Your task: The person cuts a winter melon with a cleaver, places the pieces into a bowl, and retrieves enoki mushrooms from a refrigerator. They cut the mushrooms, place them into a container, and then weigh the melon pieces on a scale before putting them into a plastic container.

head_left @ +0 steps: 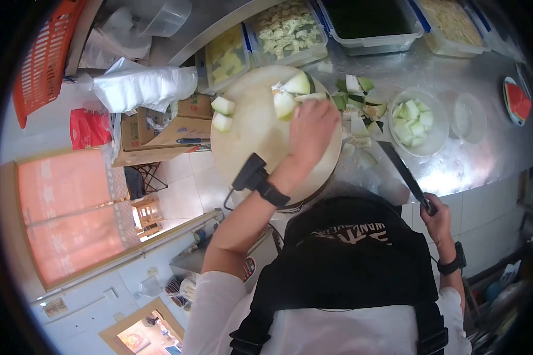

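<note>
Melon chunks (284, 106) lie at and just beyond the left hand (314, 131), whose grip I cannot tell, while the right hand (437, 219) clasps a knife (405, 173): a chunk rocking on its curved rind could misdirect a cut.

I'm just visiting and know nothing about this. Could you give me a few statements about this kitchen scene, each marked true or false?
1. The right hand holds the long, black-handled knife. True.
2. Both hands hold knives. False: the left hand is at pale, green-rinded pieces on the round, cream chopping board.
3. Pale cut chunks sit in the round, translucent bowl. True.
4. The bowl stands on the board. False: it stands on the shiny metal counter.
</note>
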`<state>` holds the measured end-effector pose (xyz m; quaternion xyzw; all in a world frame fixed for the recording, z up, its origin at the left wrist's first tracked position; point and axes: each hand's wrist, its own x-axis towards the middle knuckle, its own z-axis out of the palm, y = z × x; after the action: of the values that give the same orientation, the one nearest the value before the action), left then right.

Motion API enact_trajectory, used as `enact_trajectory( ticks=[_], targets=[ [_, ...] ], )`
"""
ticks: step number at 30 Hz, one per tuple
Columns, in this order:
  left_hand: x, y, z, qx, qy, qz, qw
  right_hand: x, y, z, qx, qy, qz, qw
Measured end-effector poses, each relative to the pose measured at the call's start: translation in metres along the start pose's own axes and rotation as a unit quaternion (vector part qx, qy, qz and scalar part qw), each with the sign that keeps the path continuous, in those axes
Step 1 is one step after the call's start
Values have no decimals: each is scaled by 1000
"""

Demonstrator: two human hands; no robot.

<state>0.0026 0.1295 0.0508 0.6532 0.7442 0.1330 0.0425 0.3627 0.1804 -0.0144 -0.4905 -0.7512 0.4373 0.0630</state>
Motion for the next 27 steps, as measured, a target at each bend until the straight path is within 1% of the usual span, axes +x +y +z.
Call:
enact_trajectory(
  ticks=[1,2,4,5,6,7,8,10,11,13,14,15,16,17,18,19,20,21,22,23,24,25,27],
  targets=[
    [9,-5,-2,48,72,5,996,-1,-4,3,19,-10,-3,1000],
    [16,-13,1,48,71,7,996,-2,-12,3,20,-20,-13,1000],
    [28,-28,9,87,74,114,987,-3,-21,5,31,-34,-15,999],
    [32,-32,11,87,74,114,987,-3,-26,7,42,-49,-19,998],
    [36,-33,15,146,-15,114,983,-3,-32,6,38,-59,-16,997],
    [39,-34,16,203,-105,112,967,-3,-35,7,37,-58,-16,997],
    [42,-35,17,203,-103,113,967,-3,-37,8,37,-59,-25,997],
    [46,-32,14,245,-172,91,950,-6,-41,8,33,-57,-32,997],
    [45,-31,8,243,-170,91,951,-7,-43,7,33,-51,-42,997],
    [38,-31,-15,107,-78,43,990,-8,-43,7,32,-46,-54,997],
    [30,-29,-30,107,-78,43,990,-10,-41,8,35,-42,-48,997],
    [19,-26,-46,20,-9,1,1000,-12,-39,9,37,-39,-43,998],
    [6,-23,-55,-67,60,-42,995,-13,-38,10,36,-40,-43,998],
    [-10,-21,-52,-68,62,-44,995,-14,-37,12,39,-37,-38,998],
    [-31,-23,-41,-193,90,-119,970,-15,-37,13,41,-36,-33,998],
    [-53,-26,-30,-314,117,-193,922,-16,-39,15,36,-40,-35,998],
    [-74,-24,-17,-316,120,-199,920,-17,-41,18,52,-37,-17,998],
    [-93,-18,1,-401,144,-255,868,-18,-44,21,66,-36,2,997],
    [-109,-15,18,-480,167,-308,804,-18,-48,24,60,-42,1,997],
    [-123,-14,35,-483,171,-314,799,-17,-51,28,57,-28,-38,997],
    [-137,-14,51,-441,168,-325,820,-17,-56,31,53,-15,-78,995],
    [-143,-10,57,-398,164,-335,838,-17,-64,32,45,-22,-80,996],
    [-150,-5,63,-394,184,-328,839,-16,-86,32,1,-65,-100,993]
  ],
)
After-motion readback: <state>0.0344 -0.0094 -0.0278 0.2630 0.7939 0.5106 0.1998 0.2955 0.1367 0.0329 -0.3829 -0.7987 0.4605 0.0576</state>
